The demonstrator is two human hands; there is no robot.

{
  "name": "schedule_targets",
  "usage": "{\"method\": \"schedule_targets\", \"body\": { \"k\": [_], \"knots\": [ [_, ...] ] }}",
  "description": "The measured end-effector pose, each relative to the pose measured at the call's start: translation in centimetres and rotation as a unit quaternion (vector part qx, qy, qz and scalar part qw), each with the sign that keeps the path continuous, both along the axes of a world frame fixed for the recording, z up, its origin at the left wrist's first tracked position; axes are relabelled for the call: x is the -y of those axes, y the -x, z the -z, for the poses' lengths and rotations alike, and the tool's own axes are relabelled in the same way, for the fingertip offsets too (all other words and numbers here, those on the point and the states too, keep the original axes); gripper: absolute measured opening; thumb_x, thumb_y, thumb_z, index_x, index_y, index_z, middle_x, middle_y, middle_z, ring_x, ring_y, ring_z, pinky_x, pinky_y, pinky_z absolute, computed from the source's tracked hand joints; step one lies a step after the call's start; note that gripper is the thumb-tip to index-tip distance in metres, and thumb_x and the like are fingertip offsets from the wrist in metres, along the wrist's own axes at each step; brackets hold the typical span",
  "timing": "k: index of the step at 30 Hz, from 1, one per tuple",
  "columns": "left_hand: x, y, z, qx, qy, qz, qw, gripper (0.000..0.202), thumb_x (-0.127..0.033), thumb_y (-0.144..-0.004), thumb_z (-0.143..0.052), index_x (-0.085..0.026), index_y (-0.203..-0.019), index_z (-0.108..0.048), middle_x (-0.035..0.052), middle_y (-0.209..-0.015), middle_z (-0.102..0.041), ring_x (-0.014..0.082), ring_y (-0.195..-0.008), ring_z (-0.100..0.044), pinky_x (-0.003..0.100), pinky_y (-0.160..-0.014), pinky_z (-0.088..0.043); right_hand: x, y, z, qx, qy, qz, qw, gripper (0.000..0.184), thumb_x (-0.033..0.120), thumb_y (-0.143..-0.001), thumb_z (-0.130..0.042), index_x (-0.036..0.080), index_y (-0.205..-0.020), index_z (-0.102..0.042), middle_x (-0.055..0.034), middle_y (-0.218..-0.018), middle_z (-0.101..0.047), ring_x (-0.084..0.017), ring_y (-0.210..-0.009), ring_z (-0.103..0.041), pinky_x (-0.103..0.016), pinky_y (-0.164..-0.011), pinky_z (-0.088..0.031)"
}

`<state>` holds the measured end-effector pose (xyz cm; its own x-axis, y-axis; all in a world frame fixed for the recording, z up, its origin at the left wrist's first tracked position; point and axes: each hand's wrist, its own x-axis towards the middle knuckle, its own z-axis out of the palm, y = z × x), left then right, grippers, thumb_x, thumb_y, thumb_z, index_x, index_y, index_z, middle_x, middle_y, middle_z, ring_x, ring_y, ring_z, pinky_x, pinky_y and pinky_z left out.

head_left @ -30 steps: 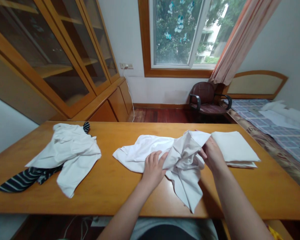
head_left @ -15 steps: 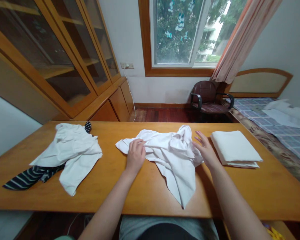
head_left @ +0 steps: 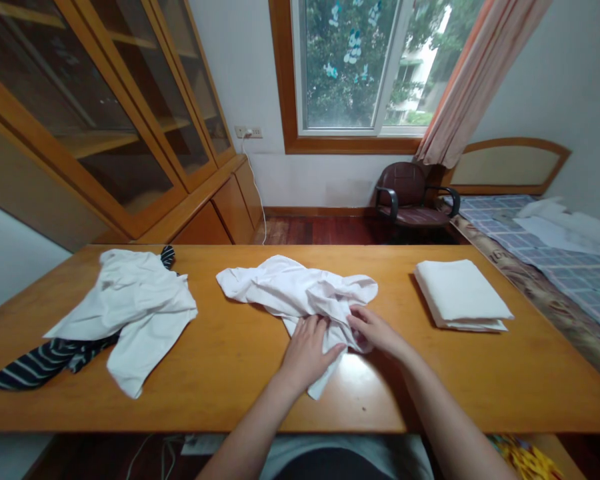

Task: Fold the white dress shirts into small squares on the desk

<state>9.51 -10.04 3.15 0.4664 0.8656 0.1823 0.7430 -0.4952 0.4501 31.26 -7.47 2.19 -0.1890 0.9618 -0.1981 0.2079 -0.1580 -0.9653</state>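
A crumpled white garment [head_left: 293, 290] lies in the middle of the wooden table [head_left: 480, 373]. Both my hands are at its near edge. My left hand [head_left: 307, 353] rests on the cloth with its fingers curled into the folds and its thumb out to the right. My right hand [head_left: 375, 330] pinches the fabric just to the right of the left one. A tail of the cloth pokes out below my left hand.
A folded white stack [head_left: 457, 293] sits to the right on the table. To the left lie a white garment [head_left: 130, 300] and a dark striped one [head_left: 40, 360]. Beyond the table stand a glass-door cabinet [head_left: 105, 113], a brown chair [head_left: 410, 197] and a bed [head_left: 555, 253].
Both hands have come in from the garment's far sides to its near edge. The cloth is now bunched flatter and further left, with less hanging toward me.
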Motion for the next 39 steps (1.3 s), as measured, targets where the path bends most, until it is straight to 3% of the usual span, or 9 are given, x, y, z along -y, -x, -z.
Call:
{"method": "schedule_targets", "body": {
  "k": [3,6,9,13,20,27,30,35,39],
  "knots": [
    [-0.8,2.6,0.6,-0.027,-0.018,-0.055,0.998,0.060,-0.041,-0.086,-0.065,-0.016,-0.137,-0.048,0.0173,-0.139,-0.053,0.0349,-0.134,-0.046,0.059,-0.115,-0.030,0.9,0.7,-2.0,-0.013,0.061,-0.106,0.992,0.041,0.058,-0.086,-0.058,0.021,-0.103,-0.063,-0.0016,-0.080,-0.069,-0.016,-0.057,-0.063,-0.027,-0.050,-0.048],
    [-1.3,5.1,1.1,-0.029,-0.022,-0.073,0.997,0.045,-0.027,-0.085,-0.063,-0.018,-0.129,-0.056,0.0161,-0.137,-0.056,0.0332,-0.130,-0.051,0.058,-0.113,-0.035,0.1,0.3,-2.6,0.117,-0.090,-0.017,0.989,0.028,0.046,-0.087,-0.060,0.019,-0.092,-0.068,-0.0026,-0.075,-0.066,-0.017,-0.062,-0.062,-0.030,-0.060,-0.051],
    [-1.7,7.0,1.4,0.005,-0.014,-0.034,0.999,0.025,-0.021,-0.088,-0.059,-0.021,-0.112,-0.066,0.0110,-0.124,-0.064,0.0273,-0.117,-0.060,0.047,-0.103,-0.048,-1.8,-0.4,-1.7,0.230,-0.250,0.115,0.934,0.029,0.035,-0.081,-0.066,0.021,-0.107,-0.069,-0.0084,-0.097,-0.066,-0.024,-0.088,-0.064,-0.039,-0.083,-0.054],
    [-1.9,9.0,1.6,0.045,-0.002,-0.030,0.999,0.020,-0.021,-0.090,-0.055,-0.021,-0.102,-0.071,0.0088,-0.112,-0.071,0.0237,-0.105,-0.065,0.039,-0.094,-0.054,-3.5,-0.8,-0.1,0.302,-0.315,0.109,0.893,0.047,0.028,-0.077,-0.067,0.024,-0.124,-0.066,-0.0125,-0.131,-0.057,-0.030,-0.118,-0.055,-0.047,-0.105,-0.045],
    [-2.0,13.4,1.4,0.072,0.030,-0.106,0.991,0.027,-0.030,-0.090,-0.051,-0.023,-0.106,-0.072,0.0074,-0.112,-0.073,0.0244,-0.108,-0.066,0.040,-0.099,-0.052,-3.4,0.2,0.1,0.284,-0.225,0.006,0.932,0.029,0.031,-0.092,-0.049,0.021,-0.104,-0.074,-0.0101,-0.104,-0.075,-0.026,-0.097,-0.068,-0.038,-0.090,-0.050],
    [-3.0,18.1,-0.5,0.051,0.041,-0.188,0.980,0.033,-0.036,-0.090,-0.045,-0.022,-0.105,-0.070,0.0081,-0.115,-0.072,0.0266,-0.108,-0.066,0.040,-0.095,-0.051,-1.8,-1.1,-0.8,0.146,-0.131,0.018,0.980,0.035,0.047,-0.089,-0.052,0.019,-0.081,-0.071,-0.0052,-0.075,-0.070,-0.023,-0.075,-0.064,-0.033,-0.072,-0.048],
    [-3.6,19.5,-0.8,0.038,0.013,-0.229,0.973,0.032,-0.033,-0.089,-0.042,-0.021,-0.104,-0.069,0.0087,-0.111,-0.072,0.0273,-0.106,-0.066,0.041,-0.095,-0.051,-1.0,-2.6,-1.3,0.100,-0.147,0.040,0.983,0.033,0.050,-0.083,-0.061,0.021,-0.070,-0.070,-0.0052,-0.076,-0.068,-0.025,-0.085,-0.063,-0.037,-0.083,-0.048],
    [-4.2,19.4,-0.9,0.037,-0.076,-0.264,0.961,0.028,-0.028,-0.089,-0.042,-0.019,-0.101,-0.066,0.0115,-0.112,-0.069,0.0290,-0.110,-0.062,0.045,-0.101,-0.049,0.5,-3.4,-2.1,-0.072,-0.160,0.095,0.980,0.033,0.054,-0.080,-0.067,0.022,-0.070,-0.067,-0.0089,-0.117,-0.067,-0.031,-0.119,-0.055,-0.043,-0.101,-0.043],
    [-3.2,16.8,-1.5,0.034,-0.199,-0.259,0.944,0.026,-0.024,-0.093,-0.044,-0.019,-0.105,-0.067,0.0138,-0.122,-0.061,0.0307,-0.122,-0.054,0.048,-0.107,-0.043,1.0,-2.6,-2.3,-0.134,-0.071,0.128,0.980,0.037,0.058,-0.082,-0.065,0.023,-0.077,-0.059,-0.0025,-0.082,-0.064,-0.020,-0.077,-0.059,-0.030,-0.071,-0.048]
  ]
}}
